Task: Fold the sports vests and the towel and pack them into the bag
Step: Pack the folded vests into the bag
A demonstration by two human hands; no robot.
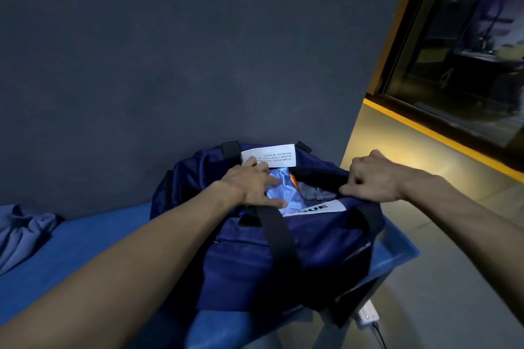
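Note:
A dark navy bag (255, 258) with black straps and white labels lies on a blue surface (85, 244) against the wall. Its top is open, and a shiny light-blue vest (283, 190) with an orange patch shows inside, beside a grey folded cloth (317, 193). My left hand (252, 184) lies on the light-blue vest in the opening, fingers spread and pressing it down. My right hand (371, 178) grips the bag's black rim at the right side of the opening. A crumpled blue-grey garment (25, 232) lies at the far left on the blue surface.
A dark grey wall (198, 51) rises right behind the bag. At the right are a yellow-edged ledge (442, 136) and a dark window. A white plug with a cable (368, 317) sits on the floor below the bag's right end.

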